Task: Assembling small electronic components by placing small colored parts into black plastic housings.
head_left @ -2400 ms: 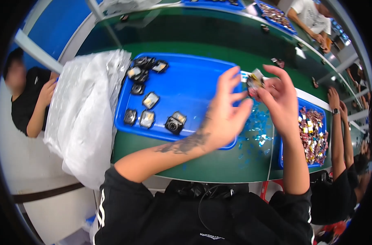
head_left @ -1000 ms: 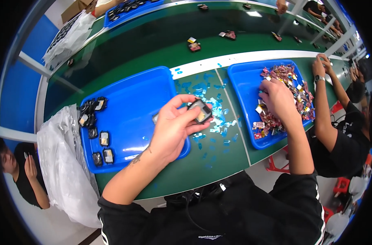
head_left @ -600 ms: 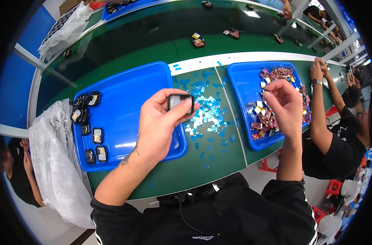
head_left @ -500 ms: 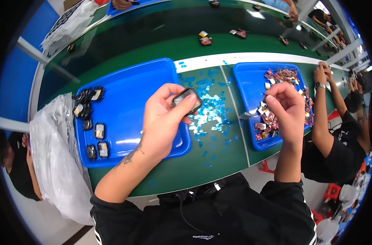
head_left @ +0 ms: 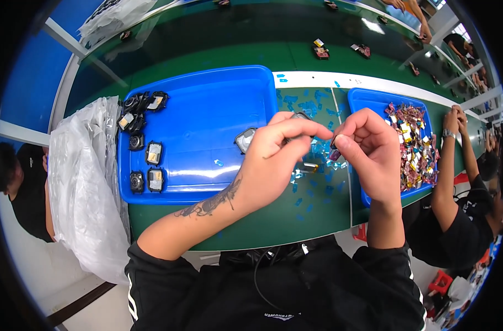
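Observation:
My left hand [head_left: 276,151] is curled over a black watch-like case [head_left: 302,116], of which only edges show past the fingers. Its index finger reaches across to my right hand [head_left: 367,149]. Between thumb and fingertips, the right hand pinches a small dark purplish piece [head_left: 334,154]; its exact kind is too small to tell. A silver-and-dark part [head_left: 309,166] shows just below the left fingers; whether it is held or lying there I cannot tell. Beside the left wrist, another black case with a grey face [head_left: 245,140] lies at the right side of the large blue tray [head_left: 202,138].
Several black cases [head_left: 154,153] fill the tray's left side. Blue film scraps [head_left: 312,105] litter the green table [head_left: 251,234]. A second blue tray [head_left: 367,99] holds many reddish circuit pieces [head_left: 411,143]. Plastic sheeting [head_left: 83,187] hangs at left; a co-worker's arms [head_left: 450,154] are at right.
My left hand has moved right and turned over, so the case is mostly hidden. Its fingers now meet my right hand's fingertips, where a small purplish piece shows. The whole view has shifted.

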The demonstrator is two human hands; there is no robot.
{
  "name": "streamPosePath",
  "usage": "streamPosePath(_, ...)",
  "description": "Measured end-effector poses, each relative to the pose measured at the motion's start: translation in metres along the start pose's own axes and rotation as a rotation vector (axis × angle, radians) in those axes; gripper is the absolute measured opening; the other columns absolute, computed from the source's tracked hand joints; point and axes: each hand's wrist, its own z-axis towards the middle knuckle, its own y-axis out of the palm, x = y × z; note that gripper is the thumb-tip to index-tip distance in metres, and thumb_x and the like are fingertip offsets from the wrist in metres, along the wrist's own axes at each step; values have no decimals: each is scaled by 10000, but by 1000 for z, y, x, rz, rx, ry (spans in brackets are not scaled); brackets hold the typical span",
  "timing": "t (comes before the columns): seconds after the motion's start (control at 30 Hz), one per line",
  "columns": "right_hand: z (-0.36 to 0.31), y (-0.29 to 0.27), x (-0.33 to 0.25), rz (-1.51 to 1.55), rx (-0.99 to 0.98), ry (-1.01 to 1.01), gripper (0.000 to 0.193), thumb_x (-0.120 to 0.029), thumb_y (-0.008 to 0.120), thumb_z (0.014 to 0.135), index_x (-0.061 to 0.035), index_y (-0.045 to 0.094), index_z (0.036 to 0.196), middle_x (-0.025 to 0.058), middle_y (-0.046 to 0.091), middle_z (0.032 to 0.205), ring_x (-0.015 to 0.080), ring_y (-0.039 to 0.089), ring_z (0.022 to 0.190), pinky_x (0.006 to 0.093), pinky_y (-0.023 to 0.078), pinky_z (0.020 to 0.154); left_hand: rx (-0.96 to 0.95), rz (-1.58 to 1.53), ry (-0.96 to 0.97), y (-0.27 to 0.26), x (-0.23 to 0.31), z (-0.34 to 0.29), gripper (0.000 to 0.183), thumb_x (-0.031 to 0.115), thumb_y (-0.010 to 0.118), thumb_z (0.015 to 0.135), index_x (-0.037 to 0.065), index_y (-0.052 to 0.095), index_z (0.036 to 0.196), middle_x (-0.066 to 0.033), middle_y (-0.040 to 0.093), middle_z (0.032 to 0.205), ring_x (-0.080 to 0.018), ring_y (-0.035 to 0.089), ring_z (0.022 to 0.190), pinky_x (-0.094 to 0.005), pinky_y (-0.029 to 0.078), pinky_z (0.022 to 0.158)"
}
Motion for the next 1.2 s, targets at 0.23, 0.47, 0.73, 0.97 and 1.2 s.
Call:
streamPosePath(0.23, 3, 8, 0, 38, 11, -33, 96, 22, 670, 868, 20, 585, 912, 28, 613, 848, 46, 589, 732, 181, 469, 651, 83, 323, 225, 7, -10, -4, 105, 36, 741, 803, 10, 715, 901, -76, 601, 963, -131, 616, 827, -253, 482, 698)
streamPosePath(0.47, 3, 11, 5, -29, 35, -87, 101, 42, 692, 836, 6, 611, 883, 34, 581, 903, 49, 578, 727, 186, 465, 632, 100, 350, 220, 7, -10, -6, 82, 40, 724, 808, 13, 714, 884, -76, 604, 942, -118, 604, 797, -244, 470, 682)
streamPosePath(0.73, -22, 11, -6, -599, -2, -382, 152, 77, 697, 760, -7, 620, 860, 116, 593, 912, 192, 600, 680, 269, 491, 617, 124, 159, 79, 1, -10, -3, 100, 53, 700, 810, -26, 714, 871, -84, 619, 913, -132, 594, 830, -262, 466, 718)
streamPosePath(0.97, -18, -9, 7, -733, -18, -125, 157, 55, 628, 853, 10, 662, 1000, 91, 637, 936, 117, 622, 760, 239, 490, 664, -22, -7, -42, 4, -9, -2, 96, 17, 675, 869, -59, 690, 925, -70, 611, 952, -111, 561, 889, -235, 442, 774)
streamPosePath(1.2, -15, 2, 17, 119, -64, -103, 152, 51, 632, 869, 33, 667, 1016, 89, 615, 1015, 119, 610, 891, 231, 511, 741, -135, -245, -186, 9, -13, -4, 126, 80, 669, 874, -12, 695, 956, -37, 629, 932, -79, 587, 763, -221, 446, 654)
